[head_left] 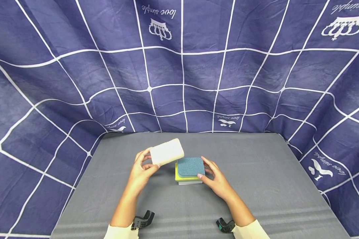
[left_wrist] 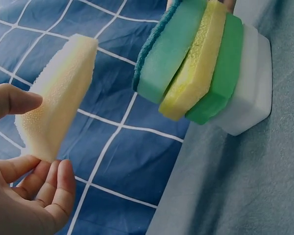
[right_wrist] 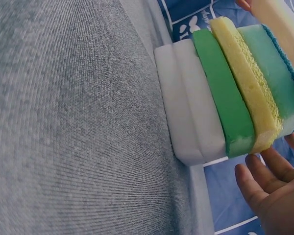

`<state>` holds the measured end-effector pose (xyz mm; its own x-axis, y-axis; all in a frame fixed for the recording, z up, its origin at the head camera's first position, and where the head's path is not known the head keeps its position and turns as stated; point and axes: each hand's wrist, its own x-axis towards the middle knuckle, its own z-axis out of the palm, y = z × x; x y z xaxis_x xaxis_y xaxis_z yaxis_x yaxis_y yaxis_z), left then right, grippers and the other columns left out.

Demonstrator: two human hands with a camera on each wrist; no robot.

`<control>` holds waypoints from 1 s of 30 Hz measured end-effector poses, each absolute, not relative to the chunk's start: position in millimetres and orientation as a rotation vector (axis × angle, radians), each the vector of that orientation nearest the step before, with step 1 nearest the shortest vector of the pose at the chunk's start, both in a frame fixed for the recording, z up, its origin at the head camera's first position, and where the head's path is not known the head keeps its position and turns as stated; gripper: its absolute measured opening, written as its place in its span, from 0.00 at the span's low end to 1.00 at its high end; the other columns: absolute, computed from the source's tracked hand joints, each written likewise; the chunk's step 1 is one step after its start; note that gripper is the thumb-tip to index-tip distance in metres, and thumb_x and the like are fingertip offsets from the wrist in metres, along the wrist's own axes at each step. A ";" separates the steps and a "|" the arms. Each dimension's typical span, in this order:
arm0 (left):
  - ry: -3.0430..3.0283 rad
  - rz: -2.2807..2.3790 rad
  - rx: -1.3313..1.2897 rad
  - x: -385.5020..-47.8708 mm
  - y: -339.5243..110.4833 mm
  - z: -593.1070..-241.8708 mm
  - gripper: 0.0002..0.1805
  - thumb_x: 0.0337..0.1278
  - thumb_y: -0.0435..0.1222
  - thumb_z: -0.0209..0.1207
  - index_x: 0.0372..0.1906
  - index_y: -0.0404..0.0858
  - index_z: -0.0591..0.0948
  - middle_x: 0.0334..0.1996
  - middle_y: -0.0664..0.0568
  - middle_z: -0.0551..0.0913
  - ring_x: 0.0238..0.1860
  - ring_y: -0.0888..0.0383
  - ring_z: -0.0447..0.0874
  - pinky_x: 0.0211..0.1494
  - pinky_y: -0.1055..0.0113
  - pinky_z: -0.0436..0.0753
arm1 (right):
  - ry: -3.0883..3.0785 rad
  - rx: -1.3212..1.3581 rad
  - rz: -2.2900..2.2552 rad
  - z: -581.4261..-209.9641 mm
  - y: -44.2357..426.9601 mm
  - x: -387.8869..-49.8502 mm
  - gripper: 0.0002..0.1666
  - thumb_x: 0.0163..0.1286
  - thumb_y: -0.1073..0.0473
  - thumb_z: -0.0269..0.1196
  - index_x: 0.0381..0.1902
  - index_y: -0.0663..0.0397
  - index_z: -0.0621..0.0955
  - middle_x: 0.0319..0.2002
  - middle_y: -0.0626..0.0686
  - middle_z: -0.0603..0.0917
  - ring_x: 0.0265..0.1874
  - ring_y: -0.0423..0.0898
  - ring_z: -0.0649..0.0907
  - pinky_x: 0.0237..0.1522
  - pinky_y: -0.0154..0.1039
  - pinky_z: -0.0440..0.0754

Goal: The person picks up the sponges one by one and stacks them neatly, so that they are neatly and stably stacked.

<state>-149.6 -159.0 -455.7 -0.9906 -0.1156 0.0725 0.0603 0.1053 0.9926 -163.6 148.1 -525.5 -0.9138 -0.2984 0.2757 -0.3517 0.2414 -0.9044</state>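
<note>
A cream sponge (head_left: pixel 167 152) is tilted in the air left of the stack; my left hand (head_left: pixel 142 172) holds it between thumb and fingers. In the left wrist view the thumb lies on one face of this sponge (left_wrist: pixel 63 98) and the fingertips meet its lower end. On top of the stack sits a teal sponge (head_left: pixel 190 166) with a darker blue scouring face up. My right hand (head_left: pixel 216 179) grips its right side, thumb at the front corner and fingers behind. Below it come a yellow sponge (right_wrist: pixel 247 83), a green sponge (right_wrist: pixel 223 93) and white sponges (right_wrist: pixel 191 103).
The stack stands on a grey cloth-covered table (head_left: pixel 257 172). A blue curtain (head_left: pixel 203 69) with white grid lines hangs behind and along both sides. Each wrist wears a black camera mount (head_left: pixel 143 220).
</note>
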 end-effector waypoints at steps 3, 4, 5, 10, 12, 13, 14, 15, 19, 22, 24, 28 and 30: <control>-2.245 -2.016 0.021 -149.6 -155.4 -456.8 0.39 0.50 0.22 0.67 0.70 0.42 0.72 0.66 0.49 0.66 0.59 0.56 0.68 0.48 0.72 0.80 | -2.436 0.637 1.806 -525.7 148.0 -163.8 0.42 0.67 0.60 0.69 0.76 0.44 0.66 0.69 0.58 0.70 0.69 0.56 0.72 0.67 0.60 0.72; -2.251 -2.017 0.010 -149.5 -154.0 -456.9 0.39 0.50 0.22 0.67 0.70 0.42 0.72 0.66 0.49 0.66 0.60 0.55 0.68 0.49 0.72 0.80 | -2.436 0.637 1.809 -525.8 147.9 -163.8 0.42 0.67 0.61 0.69 0.76 0.44 0.66 0.69 0.58 0.70 0.69 0.56 0.72 0.67 0.60 0.72; -2.256 -2.020 0.002 -149.2 -152.6 -456.8 0.39 0.50 0.23 0.67 0.70 0.43 0.72 0.66 0.49 0.66 0.60 0.55 0.68 0.49 0.72 0.80 | -2.436 0.636 1.809 -525.9 147.9 -163.9 0.43 0.67 0.61 0.69 0.76 0.44 0.66 0.69 0.58 0.70 0.69 0.56 0.72 0.67 0.60 0.72; -2.293 -2.016 -0.058 -149.2 -143.9 -457.5 0.40 0.50 0.24 0.68 0.71 0.41 0.71 0.67 0.48 0.66 0.61 0.52 0.69 0.52 0.70 0.80 | -2.446 0.628 1.808 -525.6 147.7 -164.5 0.43 0.66 0.60 0.70 0.76 0.42 0.66 0.69 0.58 0.70 0.69 0.58 0.72 0.67 0.60 0.72; -2.304 -2.017 -0.081 -149.6 -140.3 -458.4 0.40 0.50 0.25 0.69 0.71 0.41 0.72 0.67 0.48 0.67 0.62 0.50 0.70 0.53 0.69 0.80 | -2.458 0.621 1.810 -525.6 147.7 -164.9 0.44 0.66 0.58 0.71 0.76 0.40 0.65 0.70 0.57 0.70 0.70 0.58 0.71 0.68 0.60 0.72; -2.312 -2.014 -0.092 -149.8 -138.4 -458.7 0.40 0.49 0.25 0.69 0.71 0.41 0.72 0.66 0.48 0.67 0.62 0.50 0.70 0.54 0.67 0.80 | -2.465 0.618 1.809 -525.8 147.6 -165.1 0.44 0.66 0.57 0.71 0.76 0.39 0.65 0.70 0.57 0.70 0.70 0.58 0.71 0.68 0.60 0.72; -2.320 -2.012 -0.100 -150.0 -136.7 -459.3 0.40 0.49 0.25 0.69 0.71 0.42 0.72 0.66 0.48 0.68 0.62 0.49 0.70 0.55 0.66 0.80 | -2.472 0.613 1.810 -525.8 147.6 -165.3 0.44 0.66 0.57 0.71 0.76 0.38 0.65 0.70 0.56 0.70 0.71 0.58 0.71 0.68 0.59 0.72; -2.321 -2.016 -0.108 -150.4 -134.9 -460.0 0.40 0.49 0.25 0.69 0.71 0.42 0.72 0.66 0.48 0.68 0.62 0.49 0.70 0.56 0.64 0.80 | -2.474 0.610 1.814 -525.8 147.5 -165.5 0.44 0.66 0.56 0.71 0.76 0.37 0.65 0.70 0.56 0.69 0.71 0.58 0.71 0.68 0.59 0.72; -2.355 -2.004 -0.125 -151.4 -128.3 -462.2 0.40 0.49 0.25 0.69 0.71 0.42 0.72 0.65 0.47 0.69 0.63 0.47 0.70 0.59 0.55 0.80 | -2.476 0.602 1.834 -526.0 146.9 -165.8 0.44 0.66 0.57 0.71 0.76 0.36 0.65 0.69 0.56 0.69 0.71 0.58 0.71 0.68 0.58 0.72; -2.376 -1.991 -0.139 -152.3 -124.0 -463.8 0.40 0.49 0.25 0.70 0.70 0.43 0.73 0.65 0.47 0.69 0.64 0.46 0.71 0.59 0.53 0.80 | -2.474 0.594 1.847 -526.1 146.5 -165.9 0.45 0.65 0.58 0.72 0.76 0.40 0.66 0.69 0.57 0.70 0.70 0.59 0.72 0.68 0.58 0.72; -2.389 -1.979 -0.151 -152.8 -121.4 -464.9 0.39 0.49 0.26 0.70 0.70 0.43 0.73 0.65 0.47 0.70 0.64 0.46 0.71 0.59 0.53 0.80 | -2.476 0.590 1.844 -526.1 146.2 -166.0 0.45 0.65 0.58 0.72 0.76 0.44 0.66 0.69 0.57 0.70 0.70 0.59 0.72 0.68 0.57 0.72; -2.416 -1.949 -0.180 -153.3 -116.8 -467.0 0.38 0.49 0.26 0.70 0.69 0.44 0.74 0.64 0.48 0.71 0.63 0.48 0.73 0.59 0.53 0.81 | -2.480 0.579 1.828 -527.2 145.9 -166.2 0.45 0.64 0.58 0.72 0.76 0.45 0.66 0.69 0.56 0.70 0.70 0.56 0.71 0.68 0.55 0.73; -2.429 -1.933 -0.189 -153.4 -114.7 -467.9 0.38 0.48 0.26 0.70 0.69 0.44 0.75 0.64 0.48 0.72 0.63 0.48 0.73 0.60 0.51 0.80 | -2.471 0.583 1.815 -528.1 146.0 -166.2 0.45 0.64 0.59 0.72 0.76 0.46 0.66 0.69 0.56 0.70 0.70 0.54 0.71 0.68 0.55 0.73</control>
